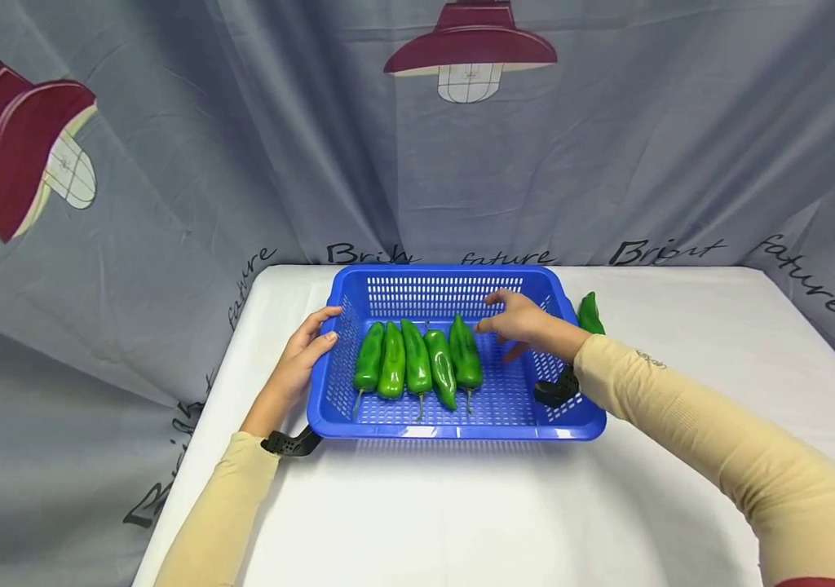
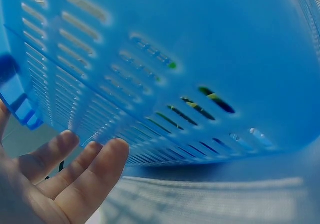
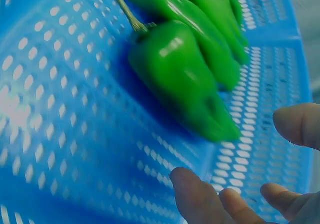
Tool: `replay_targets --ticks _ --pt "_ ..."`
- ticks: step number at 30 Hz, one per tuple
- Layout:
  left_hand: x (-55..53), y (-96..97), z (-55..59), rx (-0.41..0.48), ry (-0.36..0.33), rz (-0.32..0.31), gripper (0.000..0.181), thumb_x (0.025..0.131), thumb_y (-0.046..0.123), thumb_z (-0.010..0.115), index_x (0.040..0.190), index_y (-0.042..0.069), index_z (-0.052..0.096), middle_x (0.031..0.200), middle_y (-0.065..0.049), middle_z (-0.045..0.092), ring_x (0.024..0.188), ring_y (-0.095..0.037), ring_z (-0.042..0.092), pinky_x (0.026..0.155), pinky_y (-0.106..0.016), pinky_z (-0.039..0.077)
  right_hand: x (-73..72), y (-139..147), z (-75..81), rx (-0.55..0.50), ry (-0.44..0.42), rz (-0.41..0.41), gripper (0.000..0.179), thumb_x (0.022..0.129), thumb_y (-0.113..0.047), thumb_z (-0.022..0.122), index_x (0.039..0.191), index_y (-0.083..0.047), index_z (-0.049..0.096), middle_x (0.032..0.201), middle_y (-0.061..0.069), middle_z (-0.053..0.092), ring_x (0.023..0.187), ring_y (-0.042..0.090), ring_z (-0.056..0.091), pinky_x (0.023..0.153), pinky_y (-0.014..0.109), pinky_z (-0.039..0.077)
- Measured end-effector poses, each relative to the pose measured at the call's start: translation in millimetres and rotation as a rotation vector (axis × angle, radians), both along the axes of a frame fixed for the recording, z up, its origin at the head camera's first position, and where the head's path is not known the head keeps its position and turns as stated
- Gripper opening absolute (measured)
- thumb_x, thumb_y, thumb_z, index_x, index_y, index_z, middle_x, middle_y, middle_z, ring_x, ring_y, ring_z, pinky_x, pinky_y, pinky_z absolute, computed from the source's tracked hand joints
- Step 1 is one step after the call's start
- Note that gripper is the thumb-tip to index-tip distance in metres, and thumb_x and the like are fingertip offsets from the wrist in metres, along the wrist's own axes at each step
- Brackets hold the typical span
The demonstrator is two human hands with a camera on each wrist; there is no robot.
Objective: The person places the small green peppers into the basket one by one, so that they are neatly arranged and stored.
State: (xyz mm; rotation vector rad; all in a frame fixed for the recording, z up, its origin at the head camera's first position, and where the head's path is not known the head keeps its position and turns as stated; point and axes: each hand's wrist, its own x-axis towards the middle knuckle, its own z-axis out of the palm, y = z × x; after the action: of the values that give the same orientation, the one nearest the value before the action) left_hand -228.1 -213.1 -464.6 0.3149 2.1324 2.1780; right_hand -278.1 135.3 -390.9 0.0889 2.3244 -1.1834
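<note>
Several green peppers lie side by side in a blue plastic basket (image 1: 454, 433), most with their stems toward the near side. The rightmost green pepper (image 1: 466, 359) is nearest to my right hand (image 1: 523, 320), which reaches over the right wall into the basket. Its fingers are spread with nothing between them, and in the right wrist view they stand apart from that pepper (image 3: 172, 68). At the left rim, my left hand (image 1: 298, 355) rests its thumb and a finger on the edge. Its other fingers (image 2: 102, 171) extend along the outer slotted wall, fairly straight.
Outside the basket, another green pepper (image 1: 589, 313) lies on the white-covered table (image 1: 711, 342), just beyond the right rim. A grey curtain (image 1: 315, 147) printed with lamps hangs behind the table and along its sides. Black straps (image 1: 293, 443) circle both wrists.
</note>
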Motion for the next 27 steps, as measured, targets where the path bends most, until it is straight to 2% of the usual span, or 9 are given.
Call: replay_targets --ticks 3,6,9,13,16,22,27 --pt "1.4 -1.8 -0.7 0.015 -0.001 0.000 0.039 0.103 0.008 0.046 0.139 0.024 0.051 0.159 -0.024 0.032 0.118 -0.014 0.055 0.088 -0.025 0.060 -1.5 10 14.1 -0.008 0.018 0.009 0.072 0.099 -0.017 0.063 0.158 -0.007 0.023 0.150 0.029 0.043 0.129 0.046 0.054 0.085 0.053 0.063" --pt "2.7 -3.7 -1.5 0.029 0.003 -0.002 0.039 0.103 0.008 0.045 0.135 0.030 0.053 0.155 -0.025 0.034 0.114 -0.012 0.057 0.086 -0.026 0.061 -2.8 22 30.6 -0.021 0.051 0.013 0.071 0.100 -0.018 0.061 0.158 -0.005 0.023 0.147 0.028 0.045 0.111 0.036 0.061 0.085 0.052 0.063" --pt "3.5 -4.3 -1.6 0.032 0.007 -0.004 0.040 0.103 0.007 0.045 0.133 0.033 0.053 0.154 -0.024 0.035 0.113 -0.010 0.058 0.086 -0.025 0.060 -3.6 36 46.0 -0.036 0.081 -0.006 0.071 0.101 -0.019 0.061 0.159 -0.005 0.022 0.148 0.029 0.044 0.098 0.024 0.062 0.085 0.052 0.063" --pt "4.0 -3.7 -1.2 0.030 0.005 -0.003 0.041 0.103 0.007 0.044 0.134 0.032 0.053 0.155 -0.023 0.034 0.114 -0.011 0.058 0.086 -0.026 0.060 -4.3 59 59.4 -0.046 0.112 -0.038 0.072 0.103 -0.022 0.059 0.160 -0.005 0.019 0.152 0.032 0.040 0.106 0.028 0.064 0.087 0.052 0.062" --pt "4.2 -3.0 -0.6 0.026 0.003 -0.005 0.040 0.103 0.008 0.044 0.136 0.030 0.052 0.156 -0.024 0.033 0.114 -0.011 0.058 0.086 -0.025 0.060 -5.2 78 63.8 -0.033 0.135 -0.067 0.072 0.104 -0.025 0.057 0.160 -0.003 0.019 0.152 0.033 0.040 0.104 0.026 0.066 0.086 0.050 0.063" --pt "3.7 -0.2 0.2 0.029 -0.002 -0.006 0.041 0.103 0.007 0.045 0.135 0.032 0.052 0.154 -0.025 0.034 0.113 -0.013 0.059 0.085 -0.026 0.061 -6.6 120 65.2 -0.036 0.143 -0.103 0.073 0.104 -0.029 0.055 0.160 -0.001 0.016 0.157 0.030 0.036 0.077 0.001 0.066 0.079 0.038 0.065" --pt "3.0 1.2 0.4 0.016 -0.001 -0.009 0.040 0.103 0.008 0.045 0.136 0.029 0.051 0.155 -0.025 0.033 0.114 -0.012 0.058 0.086 -0.026 0.061 -8.0 151 58.1 -0.034 0.143 -0.136 0.074 0.105 -0.031 0.054 0.160 0.001 0.015 0.158 0.027 0.034 0.075 -0.002 0.065 0.079 0.035 0.065"
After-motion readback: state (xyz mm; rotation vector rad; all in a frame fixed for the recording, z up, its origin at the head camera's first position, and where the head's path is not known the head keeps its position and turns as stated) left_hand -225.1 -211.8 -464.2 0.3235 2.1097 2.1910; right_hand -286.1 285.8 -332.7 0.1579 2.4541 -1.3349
